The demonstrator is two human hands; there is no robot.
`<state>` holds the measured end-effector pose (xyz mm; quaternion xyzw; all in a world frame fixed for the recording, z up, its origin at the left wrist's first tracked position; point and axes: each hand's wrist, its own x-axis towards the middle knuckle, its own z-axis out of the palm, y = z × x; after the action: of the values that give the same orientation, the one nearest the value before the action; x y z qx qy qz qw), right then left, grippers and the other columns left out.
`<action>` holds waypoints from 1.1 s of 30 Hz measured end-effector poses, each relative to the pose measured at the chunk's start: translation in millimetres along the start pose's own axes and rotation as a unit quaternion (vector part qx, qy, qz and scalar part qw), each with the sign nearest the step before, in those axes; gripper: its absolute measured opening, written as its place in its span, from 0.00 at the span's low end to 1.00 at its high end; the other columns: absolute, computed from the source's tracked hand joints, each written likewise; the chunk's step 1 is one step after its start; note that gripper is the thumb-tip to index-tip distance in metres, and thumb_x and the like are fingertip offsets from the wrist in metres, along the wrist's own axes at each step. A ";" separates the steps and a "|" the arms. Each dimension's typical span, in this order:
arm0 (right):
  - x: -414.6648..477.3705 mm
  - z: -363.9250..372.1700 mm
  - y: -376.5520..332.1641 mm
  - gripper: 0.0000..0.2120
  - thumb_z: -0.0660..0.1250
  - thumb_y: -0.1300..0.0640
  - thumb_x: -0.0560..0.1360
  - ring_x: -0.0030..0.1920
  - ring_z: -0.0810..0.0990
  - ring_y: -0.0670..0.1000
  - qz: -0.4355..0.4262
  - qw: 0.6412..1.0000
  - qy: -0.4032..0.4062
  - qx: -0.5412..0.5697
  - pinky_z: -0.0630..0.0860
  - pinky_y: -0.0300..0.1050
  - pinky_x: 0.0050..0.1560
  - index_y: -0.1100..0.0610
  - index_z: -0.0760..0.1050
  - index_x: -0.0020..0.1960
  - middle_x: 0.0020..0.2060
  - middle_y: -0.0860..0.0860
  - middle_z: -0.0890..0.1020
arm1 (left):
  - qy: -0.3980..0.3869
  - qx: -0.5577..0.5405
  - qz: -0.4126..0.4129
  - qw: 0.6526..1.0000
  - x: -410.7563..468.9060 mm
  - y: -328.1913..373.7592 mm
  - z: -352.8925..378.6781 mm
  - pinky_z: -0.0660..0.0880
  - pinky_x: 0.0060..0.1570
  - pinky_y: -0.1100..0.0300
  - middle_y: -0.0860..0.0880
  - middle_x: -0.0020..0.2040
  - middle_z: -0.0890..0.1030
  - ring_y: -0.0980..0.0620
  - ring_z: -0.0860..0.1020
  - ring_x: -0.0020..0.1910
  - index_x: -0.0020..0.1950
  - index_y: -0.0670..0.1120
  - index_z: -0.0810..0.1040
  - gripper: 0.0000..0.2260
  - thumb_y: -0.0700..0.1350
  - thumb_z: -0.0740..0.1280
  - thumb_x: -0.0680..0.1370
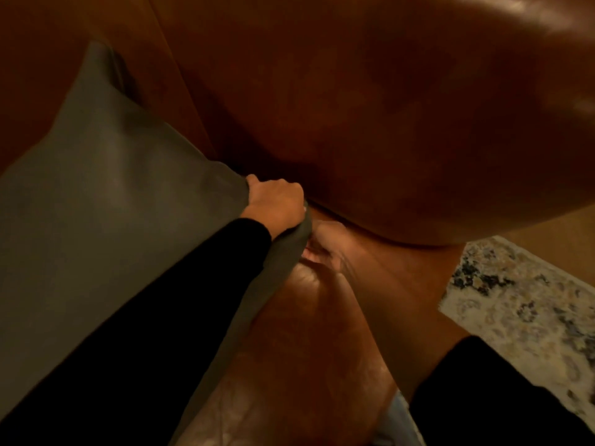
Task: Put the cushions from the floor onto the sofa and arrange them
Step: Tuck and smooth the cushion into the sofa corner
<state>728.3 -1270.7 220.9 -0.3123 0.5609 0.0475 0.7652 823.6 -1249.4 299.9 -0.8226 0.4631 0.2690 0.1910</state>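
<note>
The grey cushion [112,188] stands on the sofa [370,123], apparently at the seat's back edge. The left hand [277,204] grips its side edge; the right hand [325,243] (blurred) lies just beneath, grasp indeterminate. Probably soft and light: hold at corners.

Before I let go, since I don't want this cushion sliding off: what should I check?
1. Left hand grip on the grey cushion corner: ok, fingers curled round it.
2. Right hand grip: cannot tell, blurred.
3. Cushion over the leather sofa: ok.
4. Cushion settled, resting by itself: cannot tell.
5. More cushions left to lift: cannot tell; only a patterned rug shows.
</note>
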 end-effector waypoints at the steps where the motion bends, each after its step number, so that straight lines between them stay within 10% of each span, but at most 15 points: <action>1: 2.9 0.5 2.6 0.09 0.61 0.60 0.79 0.36 0.72 0.45 -0.015 1.000 0.006 -0.008 0.74 0.41 0.42 0.54 0.71 0.40 0.35 0.49 0.74 | -0.004 -0.002 0.002 1.000 2.3 -0.6 1.3 0.54 0.68 0.40 0.48 0.43 0.75 0.44 0.75 0.55 0.46 0.47 0.71 0.09 0.49 0.58 0.82; 8: 12.0 5.4 9.5 0.10 0.57 0.57 0.82 0.55 0.78 0.55 -0.043 0.996 0.078 -0.006 0.78 0.52 0.49 0.52 0.70 0.42 0.53 0.56 0.78 | 0.007 -0.036 0.003 0.999 10.7 -12.0 5.2 0.53 0.67 0.39 0.47 0.54 0.79 0.44 0.74 0.57 0.55 0.48 0.78 0.11 0.44 0.57 0.80; 11: 13.1 6.3 10.1 0.08 0.55 0.57 0.82 0.44 0.76 0.52 -0.005 0.996 0.083 0.030 0.76 0.50 0.42 0.56 0.72 0.52 0.51 0.56 0.76 | 0.017 -0.023 0.043 0.999 5.9 -13.2 5.0 0.51 0.67 0.35 0.46 0.57 0.75 0.44 0.70 0.61 0.58 0.48 0.75 0.11 0.45 0.55 0.81; 16: 14.8 14.2 13.3 0.14 0.52 0.57 0.82 0.55 0.75 0.58 0.022 0.988 0.140 0.058 0.77 0.53 0.46 0.60 0.70 0.64 0.60 0.57 0.75 | -0.102 -0.048 0.017 0.993 5.1 -31.7 3.1 0.41 0.72 0.42 0.45 0.71 0.69 0.44 0.65 0.71 0.74 0.50 0.61 0.30 0.65 0.43 0.80; 23: 10.4 32.2 28.9 0.16 0.50 0.50 0.83 0.59 0.75 0.57 -0.121 0.980 0.143 0.070 0.72 0.56 0.63 0.54 0.67 0.66 0.61 0.56 0.75 | -0.013 0.032 0.077 0.996 8.2 -36.1 1.1 0.51 0.69 0.46 0.47 0.59 0.79 0.47 0.73 0.62 0.61 0.49 0.76 0.21 0.59 0.50 0.82; 31: 14.4 15.2 20.0 0.16 0.48 0.57 0.84 0.41 0.72 0.46 -0.209 0.965 0.158 -0.005 0.66 0.36 0.34 0.65 0.67 0.63 0.45 0.52 0.73 | -0.034 0.033 0.055 0.997 7.9 -33.3 4.5 0.47 0.70 0.44 0.45 0.65 0.74 0.45 0.65 0.68 0.63 0.46 0.76 0.32 0.64 0.42 0.80; 33: 12.8 17.4 21.9 0.19 0.51 0.50 0.83 0.45 0.76 0.47 -0.176 0.976 0.113 0.055 0.73 0.34 0.41 0.63 0.68 0.64 0.49 0.53 0.77 | -0.027 0.038 0.063 0.997 7.5 -34.2 3.5 0.49 0.69 0.45 0.46 0.62 0.76 0.46 0.67 0.66 0.60 0.47 0.78 0.28 0.62 0.45 0.81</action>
<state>738.2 -1247.4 203.3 -0.3672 0.5813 -0.1545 0.7095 855.4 -1235.4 294.7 -0.7766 0.5183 0.2844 0.2175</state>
